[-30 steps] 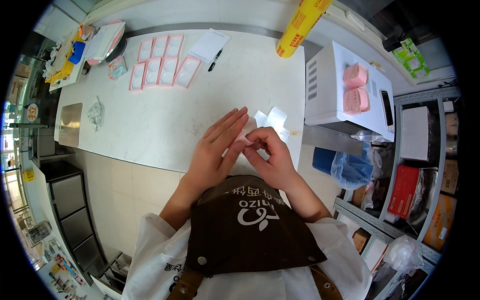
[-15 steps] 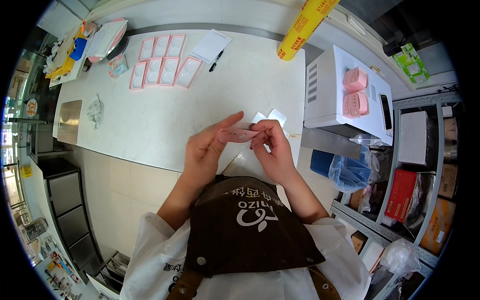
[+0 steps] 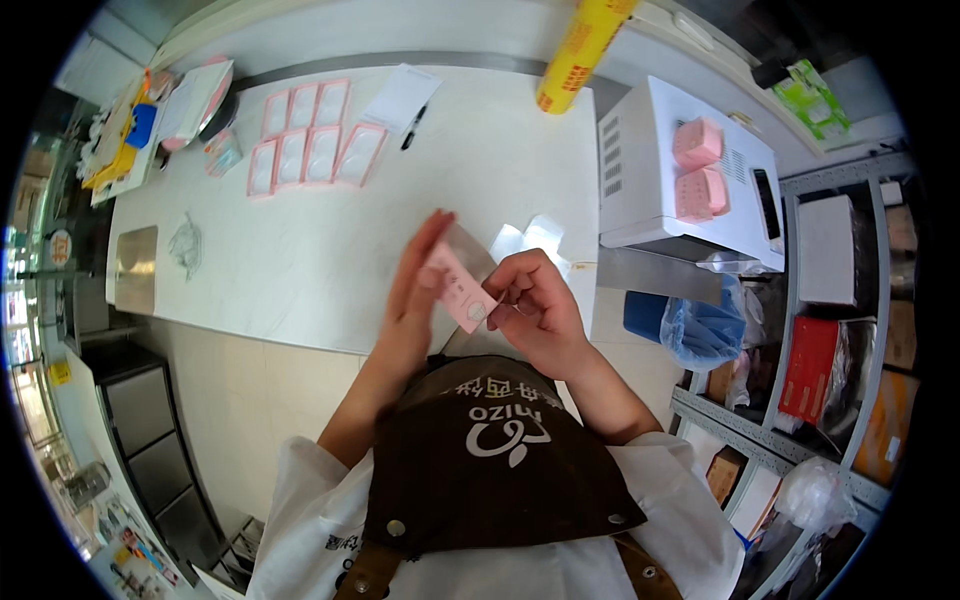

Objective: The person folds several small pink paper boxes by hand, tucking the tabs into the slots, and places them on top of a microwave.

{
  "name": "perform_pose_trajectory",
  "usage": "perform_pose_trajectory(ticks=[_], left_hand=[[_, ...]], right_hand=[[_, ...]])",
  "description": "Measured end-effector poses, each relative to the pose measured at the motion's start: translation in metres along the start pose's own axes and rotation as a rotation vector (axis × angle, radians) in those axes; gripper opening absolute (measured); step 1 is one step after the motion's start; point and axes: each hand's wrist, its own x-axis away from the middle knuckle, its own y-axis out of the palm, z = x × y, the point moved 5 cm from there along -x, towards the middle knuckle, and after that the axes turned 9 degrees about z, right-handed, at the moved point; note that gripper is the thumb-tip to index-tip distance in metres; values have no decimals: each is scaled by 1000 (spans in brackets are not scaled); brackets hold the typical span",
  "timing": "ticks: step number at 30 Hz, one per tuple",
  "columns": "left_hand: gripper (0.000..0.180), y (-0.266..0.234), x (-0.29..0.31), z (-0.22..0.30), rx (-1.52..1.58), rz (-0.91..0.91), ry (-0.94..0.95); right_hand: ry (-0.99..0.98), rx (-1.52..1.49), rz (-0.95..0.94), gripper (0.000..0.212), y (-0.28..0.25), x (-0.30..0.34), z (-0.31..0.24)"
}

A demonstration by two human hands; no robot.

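Observation:
Just in front of my apron, over the near edge of the white table, a small pink printed paper sleeve (image 3: 463, 300) is between my two hands. It stands tilted, its printed face toward me and a paler side showing above. My left hand (image 3: 406, 295) grips its left side, fingers long and slightly blurred. My right hand (image 3: 540, 308) pinches its right corner between thumb and curled fingers. Silvery-white flat pieces (image 3: 541, 236) lie on the table just beyond my right hand.
Several pink trays with white inserts (image 3: 321, 155) stand at the back left, beside a paper sheet (image 3: 400, 95) and black pen (image 3: 414, 128). A yellow film roll (image 3: 580, 58) rises behind. Pink boxes (image 3: 700, 192) sit on a white microwave (image 3: 640, 165) at right. Below it hangs a blue-lined bin (image 3: 703, 325).
The pink sleeve has turned from nearly level to steeply tilted, showing its printed face. My left hand has rotated more upright. The whole view has shifted slightly.

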Motion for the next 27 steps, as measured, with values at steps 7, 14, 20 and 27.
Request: perform_pose_trajectory(ticks=[7,14,20,27], left_hand=[[59,-22,-6,-12,3,146,-78],[43,-3,-3,-27,-9,-4,-227],[42,15,-1,-31,-11,-134,-295],[41,9,-1,-42,-65,-165,-298]], right_hand=[[-424,661,382,19,-107,-12,-64],[-492,1134,877,13,-255,12,-128],[-341,1229,951,14,-335,14,-113],[-305,1300,861,24,-372,-2,-84]])
